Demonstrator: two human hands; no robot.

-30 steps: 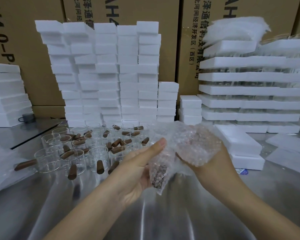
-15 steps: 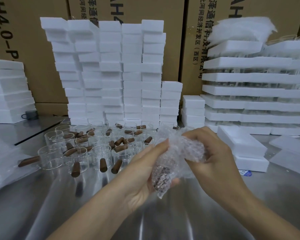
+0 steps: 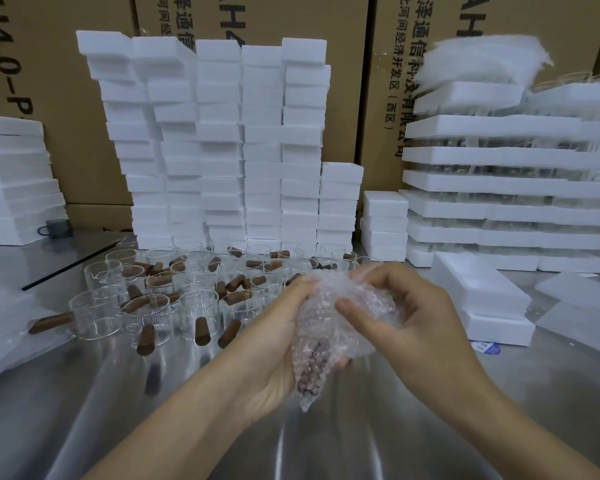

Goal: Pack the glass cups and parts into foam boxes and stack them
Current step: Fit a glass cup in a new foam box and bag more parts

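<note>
Contents of the bubble-wrap bundle (image 3: 329, 323) cannot be fully made out: only a dark brown shape (image 3: 311, 370) shows through its lower, tapering end, and the rest is obscured by crumpled film. The bundle is held above the near middle of the steel surface (image 3: 326, 448), not touching it. The left hand (image 3: 271, 344) has its grip closed round the bundle's left side, thumb lying up along the edge, fingers hidden behind the wrap. The right hand (image 3: 420, 327) has its grip clamped on the upper right, thumb pressed to the front face, fingers curled over the top. Both forearms are cut off at the lower frame edge. Glass cups (image 3: 142, 318) with brown handles (image 3: 201, 331) stand packed close together left of and behind the hands; the rear rows are partly hidden by the hands and hard to separate. Tall foam box columns (image 3: 222, 150) stand behind them against cardboard cartons (image 3: 66, 98), which are cut off at the top. Layered foam trays (image 3: 499, 187) at right hold glassware too faint to identify. A low foam stack (image 3: 496, 329) sits just right of the right hand. Bare surface lies open beneath and in front of both hands.
</note>
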